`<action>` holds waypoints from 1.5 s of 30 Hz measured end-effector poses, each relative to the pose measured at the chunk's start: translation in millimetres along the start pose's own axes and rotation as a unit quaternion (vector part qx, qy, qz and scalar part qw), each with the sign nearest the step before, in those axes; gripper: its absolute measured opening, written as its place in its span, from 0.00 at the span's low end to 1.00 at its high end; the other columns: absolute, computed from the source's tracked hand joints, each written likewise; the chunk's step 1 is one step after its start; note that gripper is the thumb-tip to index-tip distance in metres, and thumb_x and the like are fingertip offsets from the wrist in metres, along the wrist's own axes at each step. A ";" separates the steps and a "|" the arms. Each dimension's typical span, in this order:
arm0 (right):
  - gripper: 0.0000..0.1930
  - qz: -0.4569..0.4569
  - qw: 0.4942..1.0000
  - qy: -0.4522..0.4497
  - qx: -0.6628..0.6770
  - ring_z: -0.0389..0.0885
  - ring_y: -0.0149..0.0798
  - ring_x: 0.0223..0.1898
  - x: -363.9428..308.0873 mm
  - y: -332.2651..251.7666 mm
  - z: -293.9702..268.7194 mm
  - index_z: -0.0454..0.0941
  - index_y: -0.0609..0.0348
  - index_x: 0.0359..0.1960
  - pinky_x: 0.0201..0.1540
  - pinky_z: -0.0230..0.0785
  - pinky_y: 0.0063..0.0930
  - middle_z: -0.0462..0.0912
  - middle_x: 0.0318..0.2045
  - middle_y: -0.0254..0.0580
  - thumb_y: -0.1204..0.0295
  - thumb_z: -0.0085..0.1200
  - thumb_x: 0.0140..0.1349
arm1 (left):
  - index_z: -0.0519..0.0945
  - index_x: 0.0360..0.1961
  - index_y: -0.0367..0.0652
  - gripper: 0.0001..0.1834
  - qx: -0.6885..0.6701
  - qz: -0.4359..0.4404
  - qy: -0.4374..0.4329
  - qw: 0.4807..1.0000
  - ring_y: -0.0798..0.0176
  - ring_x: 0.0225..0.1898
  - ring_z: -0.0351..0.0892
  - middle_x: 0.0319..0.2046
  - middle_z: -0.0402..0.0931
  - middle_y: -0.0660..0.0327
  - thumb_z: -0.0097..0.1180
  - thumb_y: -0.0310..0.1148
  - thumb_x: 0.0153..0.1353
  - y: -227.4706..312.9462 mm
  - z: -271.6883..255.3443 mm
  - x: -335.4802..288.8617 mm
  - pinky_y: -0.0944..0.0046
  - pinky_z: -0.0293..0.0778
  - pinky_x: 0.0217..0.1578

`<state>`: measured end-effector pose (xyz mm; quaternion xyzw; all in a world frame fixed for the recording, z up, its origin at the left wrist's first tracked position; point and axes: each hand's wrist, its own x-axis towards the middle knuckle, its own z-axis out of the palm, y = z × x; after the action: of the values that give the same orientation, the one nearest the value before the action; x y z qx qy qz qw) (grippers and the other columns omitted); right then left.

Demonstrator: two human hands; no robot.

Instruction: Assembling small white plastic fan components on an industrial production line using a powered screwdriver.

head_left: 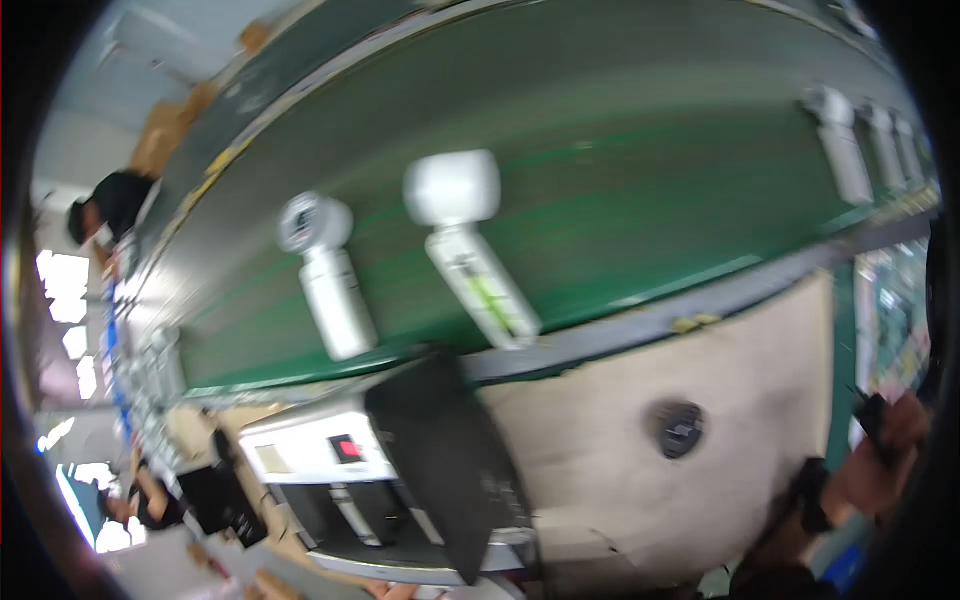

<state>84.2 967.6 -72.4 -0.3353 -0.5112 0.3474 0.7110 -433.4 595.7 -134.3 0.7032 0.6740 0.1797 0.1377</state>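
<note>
At the right edge my right hand (880,465) is closed around a small black object (872,412), too blurred to name. A dark band circles that wrist. At the bottom edge only a sliver of my left hand (392,590) shows, just below a black-and-white boxy machine (440,460) with a small red display; its fingers are mostly hidden. On the green belt beyond lie two white devices with rounded heads and long bodies, one on the left (335,290) and one with a green-yellow strip (480,285).
A black round object (681,430) rests on the tan bench top (600,470). More white devices (845,150) lie at the belt's far right. A grey rail edges the green belt (640,200). Two other people, one in a black top (122,205), are at the left.
</note>
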 end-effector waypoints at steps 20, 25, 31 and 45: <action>0.45 0.059 0.985 -0.159 0.023 0.73 0.27 0.27 -80.1 -119.8 148.6 0.72 0.68 0.57 0.31 0.66 0.23 0.77 0.28 0.34 0.30 0.48 0.64 | 0.87 0.45 0.49 0.13 0.018 0.065 0.200 0.977 0.41 0.55 0.74 0.57 0.80 0.54 0.66 0.31 0.57 54.3 -9.4 39.8 0.45 0.62 0.57; 0.46 0.178 0.961 -0.200 0.074 0.77 0.31 0.28 -128.3 -145.1 200.0 0.73 0.65 0.55 0.32 0.69 0.25 0.80 0.27 0.39 0.26 0.41 0.67 | 0.83 0.42 0.45 0.12 -0.001 0.058 0.191 0.980 0.51 0.57 0.82 0.58 0.83 0.52 0.68 0.27 0.55 62.4 -35.5 39.9 0.53 0.63 0.58; 0.54 0.109 0.930 -0.309 0.168 0.76 0.36 0.25 -146.0 -152.1 250.5 0.65 0.70 0.64 0.33 0.73 0.32 0.76 0.25 0.42 0.22 0.31 0.67 | 0.86 0.53 0.47 0.24 -0.078 0.042 0.241 0.966 0.52 0.45 0.79 0.42 0.83 0.61 0.74 0.32 0.52 48.5 -23.6 55.5 0.54 0.68 0.48; 0.50 0.096 0.937 -0.284 0.177 0.72 0.32 0.25 -200.4 -106.0 376.0 0.70 0.61 0.55 0.31 0.67 0.26 0.74 0.24 0.37 0.19 0.37 0.61 | 0.89 0.49 0.55 0.17 0.007 0.067 0.217 0.974 0.56 0.45 0.75 0.44 0.79 0.65 0.71 0.35 0.57 62.8 -26.7 47.9 0.55 0.63 0.43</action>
<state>-308.0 789.0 11.7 -0.1388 -0.5877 0.5793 0.5475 -387.4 638.8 -79.8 0.6923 0.6401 0.3319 -0.0291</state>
